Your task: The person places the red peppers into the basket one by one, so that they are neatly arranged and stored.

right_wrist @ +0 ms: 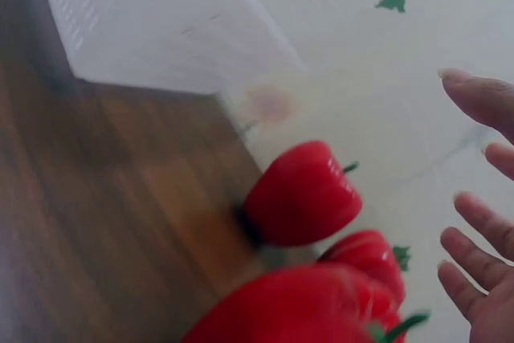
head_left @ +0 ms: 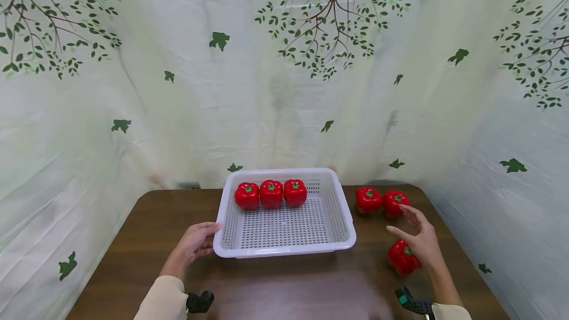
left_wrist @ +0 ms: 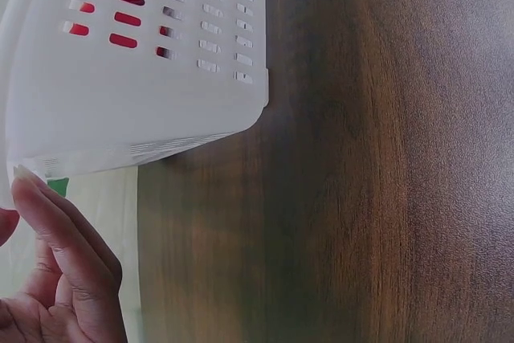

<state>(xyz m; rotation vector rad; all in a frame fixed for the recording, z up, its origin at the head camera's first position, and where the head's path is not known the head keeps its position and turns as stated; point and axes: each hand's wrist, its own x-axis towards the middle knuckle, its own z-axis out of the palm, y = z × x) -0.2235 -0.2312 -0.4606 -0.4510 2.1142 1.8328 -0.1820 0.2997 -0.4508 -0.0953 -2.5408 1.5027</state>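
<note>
From here: left hand [head_left: 195,241] pinches the basket [head_left: 284,250] rim, right hand [head_left: 420,238] spread, gripping nothing, near three loose peppers [head_left: 401,259] on the table [head_left: 311,285] (three other peppers [head_left: 271,194] line the basket's back); best curl fingers fully round one, without bumping neighbours

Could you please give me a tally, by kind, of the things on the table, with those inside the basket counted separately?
White basket: 1
Red bell peppers inside it: 3
Red bell peppers directly on the brown table, outside the basket: 3
Total: 7 things (6 red bell peppers and 1 basket)
</note>
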